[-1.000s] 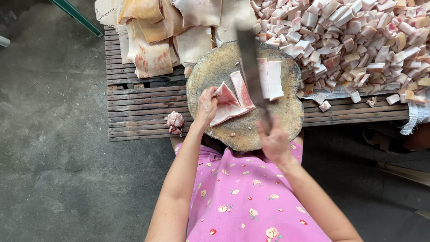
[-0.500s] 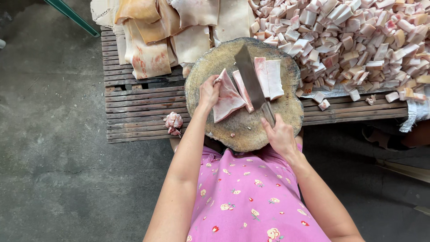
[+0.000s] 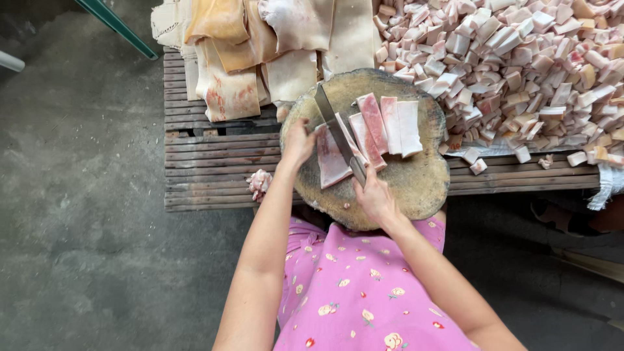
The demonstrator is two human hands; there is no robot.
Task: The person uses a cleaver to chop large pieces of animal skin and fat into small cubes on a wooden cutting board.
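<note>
A round wooden chopping block (image 3: 416, 179) sits at the near edge of a low slatted wooden platform (image 3: 208, 162). On the block lies a slab of pork fat (image 3: 331, 159) with several cut strips (image 3: 393, 123) to its right. My left hand (image 3: 298, 142) presses on the slab's left edge. My right hand (image 3: 374, 198) grips the handle of a cleaver (image 3: 335, 127), whose blade rests down across the slab, between the uncut part and the strips.
Large uncut sheets of pork skin and fat (image 3: 260, 52) hang over the platform's far side. A big heap of diced fat cubes (image 3: 520, 65) fills the right. A small scrap (image 3: 260, 183) lies at the platform's near edge. Grey concrete floor (image 3: 78, 227) lies to the left.
The cleaver was raised upright a second ago; it has since come down and now lies across the slab farther left. More cut strips lie to the right of the blade.
</note>
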